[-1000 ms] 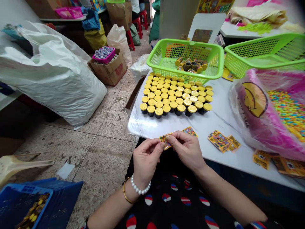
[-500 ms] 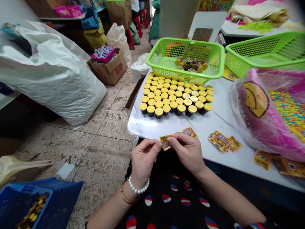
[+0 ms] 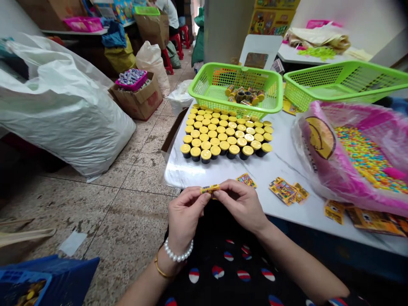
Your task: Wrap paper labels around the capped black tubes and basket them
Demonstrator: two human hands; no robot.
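head view: left hand and right hand pinch one printed yellow label together, by near edge of desk; black yellow-lidded tubs stand in rows beyond.

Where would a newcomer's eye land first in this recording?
First, likely, come the closely packed round black tubs with yellow lids on the white marbled table. Next, at right, is the bright pink container with clear plastic sheeting, holding small multicoloured pieces. Then, by the table's near edge, the left hand and right hand pinch a small yellow printed piece.
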